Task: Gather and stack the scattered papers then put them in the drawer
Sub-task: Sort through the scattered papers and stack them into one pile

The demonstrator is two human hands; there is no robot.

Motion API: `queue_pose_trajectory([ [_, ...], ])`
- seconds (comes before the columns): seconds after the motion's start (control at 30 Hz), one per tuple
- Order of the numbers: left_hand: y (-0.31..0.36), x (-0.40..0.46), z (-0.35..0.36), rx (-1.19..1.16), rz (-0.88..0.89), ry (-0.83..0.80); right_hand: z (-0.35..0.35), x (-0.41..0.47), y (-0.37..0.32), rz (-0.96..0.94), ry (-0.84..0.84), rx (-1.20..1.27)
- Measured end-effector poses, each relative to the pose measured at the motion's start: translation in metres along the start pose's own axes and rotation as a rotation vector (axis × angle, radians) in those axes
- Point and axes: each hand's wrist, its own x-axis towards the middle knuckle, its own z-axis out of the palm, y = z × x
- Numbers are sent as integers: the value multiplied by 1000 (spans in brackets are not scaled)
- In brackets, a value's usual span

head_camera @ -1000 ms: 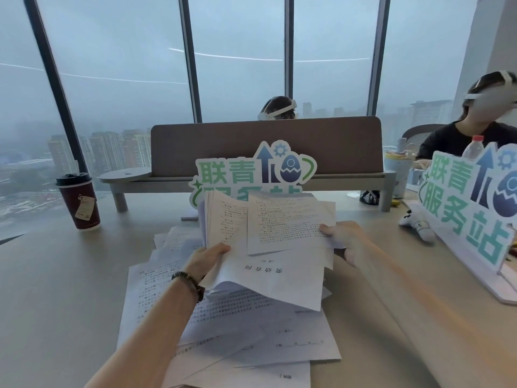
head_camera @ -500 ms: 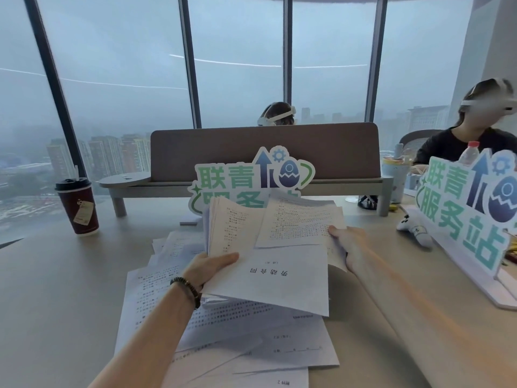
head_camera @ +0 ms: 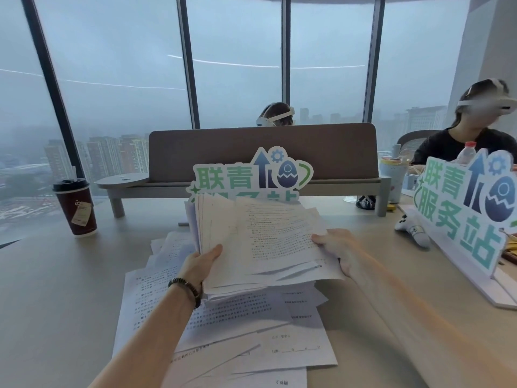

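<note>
Still risky — left hand (head_camera: 200,264) and right hand (head_camera: 335,247) pinch an uneven bundle (head_camera: 268,242) mid-frame; fanned sheets could slip onto loose papers (head_camera: 237,331) below w/o squaring.

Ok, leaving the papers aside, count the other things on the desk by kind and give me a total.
Standing green-lettered signs: 2, one in the middle and one on the right
Dark red coffee cup with lid: 1
Pale blue tumbler: 1
Clear bottle with red cap: 1
White game controller: 1
Total: 6
</note>
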Motion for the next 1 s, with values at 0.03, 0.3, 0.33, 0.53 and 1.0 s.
queue_pose_trajectory([
  [0.03,0,-1,0,-9,-1,-10,1,-4,-1,6,-30,-24],
  [0.3,4,-12,7,51,25,-128,8,-14,-1,-16,-197,-171],
  [0.33,4,-13,8,49,28,-158,10,-15,-1,-37,-179,-207],
  [0.53,2,-21,9,-2,25,-308,25,-13,11,-46,-103,-215],
  [1.0,19,-30,23,-79,257,-256,32,-39,-8,-553,12,-70],
])
